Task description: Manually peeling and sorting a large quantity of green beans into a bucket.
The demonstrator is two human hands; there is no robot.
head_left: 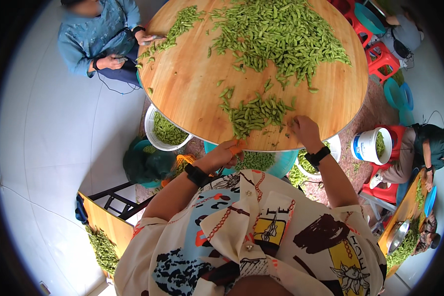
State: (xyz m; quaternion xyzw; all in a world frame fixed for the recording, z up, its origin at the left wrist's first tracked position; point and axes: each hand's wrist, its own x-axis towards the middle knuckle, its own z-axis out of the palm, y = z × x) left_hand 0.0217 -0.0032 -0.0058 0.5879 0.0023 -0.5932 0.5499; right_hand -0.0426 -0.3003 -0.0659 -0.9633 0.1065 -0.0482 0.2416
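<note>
Green bean pods (pixel 254 113) lie in a loose heap near the front edge of the round wooden table (pixel 177 98), with a bigger spread (pixel 276 34) farther back. My left hand (pixel 226 154) is closed on a small orange item (pixel 237 148) at the table's edge, just below the heap; I cannot make out what it is. At the heap's right, my right hand (pixel 303 129) rests by the edge with fingers curled among small bits; anything inside them is hidden.
Pods fill baskets (pixel 165 130) and basins (pixel 259 163) under the table. Co-workers sit at left (pixel 76 49), back right (pixel 404 37) and right (pixel 426 148). Red stools (pixel 382 61), a white bucket (pixel 365 145) and pod-covered side tables (pixel 103 212) surround me.
</note>
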